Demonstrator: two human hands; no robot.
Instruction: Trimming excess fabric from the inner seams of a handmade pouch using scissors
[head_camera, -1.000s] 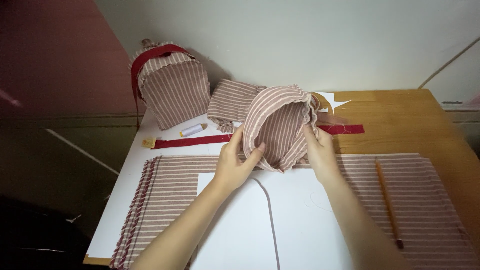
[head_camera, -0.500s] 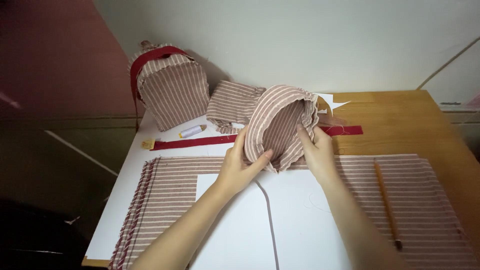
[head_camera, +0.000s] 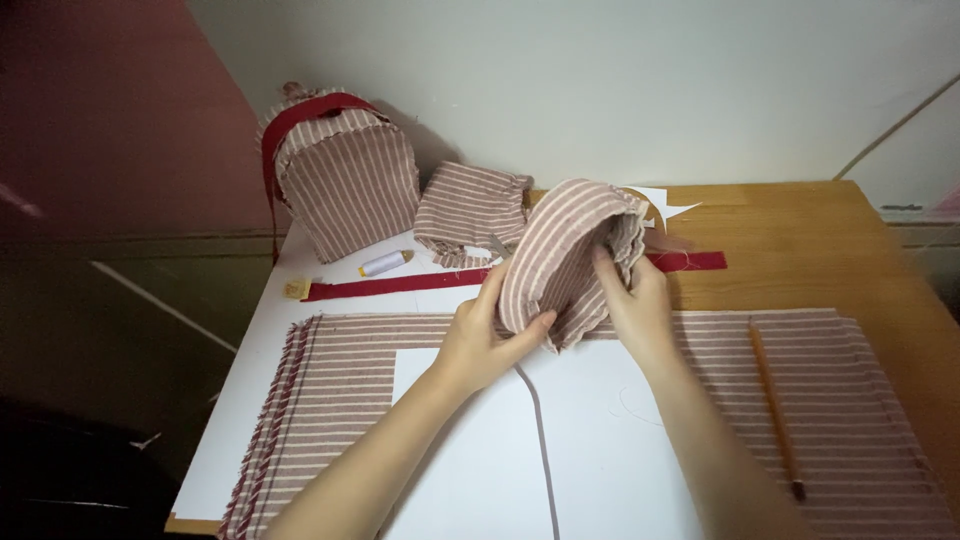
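Both hands, left hand (head_camera: 480, 335) and right hand (head_camera: 630, 305), grip the striped fabric pouch (head_camera: 565, 255) between them (raised above the table).

We see both hands, left hand (head_camera: 478, 338) and right hand (head_camera: 632, 305), gripping a striped fabric pouch (head_camera: 563, 258) above the white paper pattern (head_camera: 560, 450), the pencil (head_camera: 772, 400) lying right of it.

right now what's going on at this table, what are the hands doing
A person holds a curved striped fabric piece up over the table with both hands: the left hand grips its lower edge, the right hand its frayed side. Under them lie a white paper sheet on flat striped cloth, with a pencil to the right. A red strap, a thread spool and a striped bag sit behind.
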